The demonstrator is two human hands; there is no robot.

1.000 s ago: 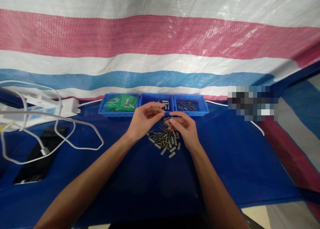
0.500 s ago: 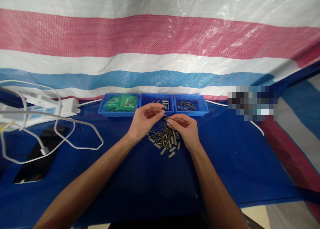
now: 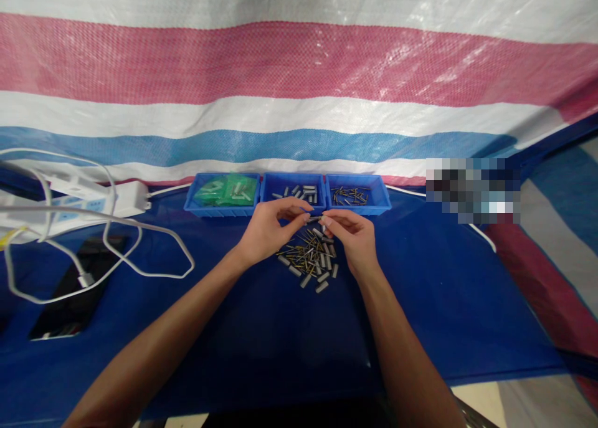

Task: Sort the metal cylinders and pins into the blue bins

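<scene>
Between both hands, above the pile, is a thin dark metal rod (image 3: 315, 218) that lies nearly level. My left hand (image 3: 270, 228) pinches its left end between thumb and fingertips. My right hand (image 3: 351, 235) is closed at the other end, where a small pale bit shows at the fingertips; its exact shape is too small to make out. Just below the fingers lies a loose pile of thin gold and dark rods (image 3: 306, 253), like drill bits. Short grey cylinders (image 3: 322, 286) are mixed in along the pile's right and near sides.
Behind the hands stand three blue bins: the left one (image 3: 189, 205) with green bags (image 3: 238, 188), the middle one (image 3: 267, 182) with grey cylinders, the right one (image 3: 380, 204) with thin rods. White cables (image 3: 161, 275), a power strip (image 3: 126, 200) and a black phone (image 3: 70, 303) lie left.
The rod between my hands has gone from slanted to nearly level. My right hand has shifted slightly right and up, and the fingertips are a little farther apart.
</scene>
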